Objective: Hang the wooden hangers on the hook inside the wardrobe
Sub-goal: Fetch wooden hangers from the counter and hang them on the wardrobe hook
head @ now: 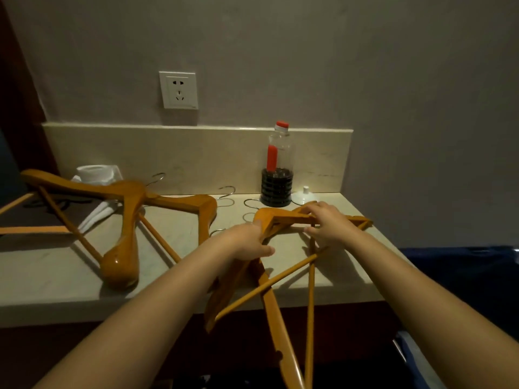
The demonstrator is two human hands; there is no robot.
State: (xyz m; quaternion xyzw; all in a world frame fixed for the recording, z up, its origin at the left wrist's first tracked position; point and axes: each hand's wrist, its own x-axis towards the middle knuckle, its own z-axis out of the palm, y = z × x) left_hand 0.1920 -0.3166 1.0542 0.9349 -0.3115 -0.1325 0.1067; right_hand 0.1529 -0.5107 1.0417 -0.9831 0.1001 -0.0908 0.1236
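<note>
A bundle of orange-brown wooden hangers [269, 216] is held at the near right of the pale marble surface [56, 265], partly overhanging its edge. The left hand [247, 242] is curled round one arm of the bundle, while the right hand [328, 223] has its fingers [310, 207] pinched over the other. The metal hooks [251, 203] are best aligned before lifting, so that nothing snags. At least two hangers are counted in the bundle, about three loose wooden hangers [123, 220] at the left, and one red-capped clear bottle [276, 164]. No wardrobe is seen.

Hangers [123, 209] orange-brown; bottle [276, 167] cap red; counter [56, 265] beige.
</note>
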